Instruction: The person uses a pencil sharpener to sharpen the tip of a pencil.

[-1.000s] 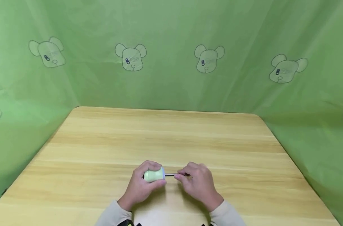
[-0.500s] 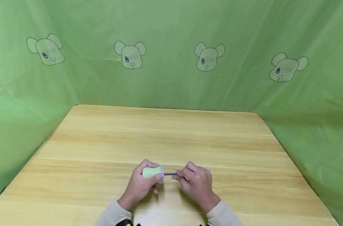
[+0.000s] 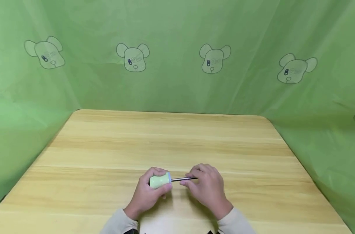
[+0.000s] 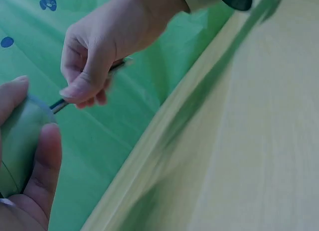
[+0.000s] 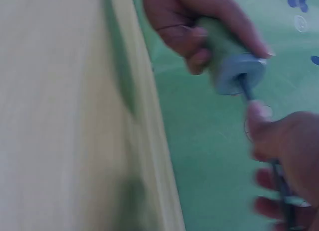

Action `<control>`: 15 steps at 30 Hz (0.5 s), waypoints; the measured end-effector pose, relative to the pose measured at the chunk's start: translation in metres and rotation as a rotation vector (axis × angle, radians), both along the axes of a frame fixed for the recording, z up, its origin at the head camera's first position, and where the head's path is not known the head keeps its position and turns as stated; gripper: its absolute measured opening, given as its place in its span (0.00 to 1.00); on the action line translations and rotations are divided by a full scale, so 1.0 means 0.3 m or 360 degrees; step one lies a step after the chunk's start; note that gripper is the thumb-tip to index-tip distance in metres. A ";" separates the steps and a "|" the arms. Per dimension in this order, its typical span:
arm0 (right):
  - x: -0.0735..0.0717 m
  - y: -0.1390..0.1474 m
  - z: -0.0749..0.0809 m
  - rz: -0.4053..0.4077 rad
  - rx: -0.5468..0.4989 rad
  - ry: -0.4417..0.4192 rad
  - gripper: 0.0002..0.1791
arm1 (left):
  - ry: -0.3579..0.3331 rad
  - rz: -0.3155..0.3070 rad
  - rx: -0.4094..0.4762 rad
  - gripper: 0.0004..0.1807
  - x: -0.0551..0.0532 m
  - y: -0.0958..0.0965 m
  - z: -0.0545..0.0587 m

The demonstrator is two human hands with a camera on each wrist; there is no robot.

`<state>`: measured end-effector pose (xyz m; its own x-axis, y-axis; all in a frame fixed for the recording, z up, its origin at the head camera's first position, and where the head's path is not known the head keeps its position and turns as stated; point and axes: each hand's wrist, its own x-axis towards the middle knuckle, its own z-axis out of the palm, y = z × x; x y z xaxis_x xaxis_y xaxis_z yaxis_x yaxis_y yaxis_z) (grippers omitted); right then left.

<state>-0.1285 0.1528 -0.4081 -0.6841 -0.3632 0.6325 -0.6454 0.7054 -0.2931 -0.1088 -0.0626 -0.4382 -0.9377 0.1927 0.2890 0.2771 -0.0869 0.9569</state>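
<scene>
My left hand [image 3: 143,193] grips a pale green, barrel-shaped pencil sharpener [image 3: 159,181] with a light blue end, thumb and fingers around its sides. A thin dark pencil [image 3: 177,179] runs from the hole in that blue end toward the right. My right hand [image 3: 209,186] pinches the pencil between thumb and fingers, a short way off the sharpener. In the right wrist view the pencil [image 5: 245,86] enters the round opening, so its tip is hidden. Its far end passes beneath the right palm; the left wrist view shows that end [image 4: 123,63] behind the hand.
Both hands are above the near part of a light wooden table [image 3: 177,139]. Green sheeting [image 3: 177,91] printed with bear heads stands behind it and along both sides. Pale sleeves [image 3: 235,221] cover the forearms.
The right hand turns back and forth along the pencil; its knuckles now sit higher and farther right, and more pencil shows. The sharpener has shifted slightly right since half a second ago.
</scene>
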 end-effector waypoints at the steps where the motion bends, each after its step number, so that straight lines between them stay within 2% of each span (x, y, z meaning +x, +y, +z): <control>1: -0.003 -0.005 -0.006 -0.0052 -0.0016 0.0163 0.17 | -0.0032 0.0014 0.0027 0.17 0.000 0.001 0.003; 3: -0.008 -0.011 -0.016 -0.0074 -0.0083 0.0358 0.20 | -0.0093 0.0026 0.0079 0.17 -0.001 0.001 0.010; 8: -0.020 -0.022 -0.031 0.0047 -0.0188 0.0537 0.15 | -0.0242 0.0037 0.0181 0.19 -0.004 -0.005 0.024; 11: -0.026 -0.027 -0.040 0.0094 -0.0185 0.0641 0.19 | -0.0306 0.0018 0.0208 0.19 -0.006 -0.012 0.033; 13: -0.028 -0.030 -0.044 0.0128 -0.0190 0.0674 0.23 | -0.0316 -0.0006 0.0182 0.19 -0.008 -0.019 0.038; 15: -0.026 -0.032 -0.046 0.0181 -0.0186 0.0624 0.25 | -0.0267 -0.0017 0.0126 0.18 -0.011 -0.029 0.044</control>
<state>-0.1365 0.1433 -0.4220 -0.3430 -0.3328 0.8784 -0.7959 0.5996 -0.0836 -0.1122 -0.0712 -0.4249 -0.9720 0.1857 0.1437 0.1131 -0.1661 0.9796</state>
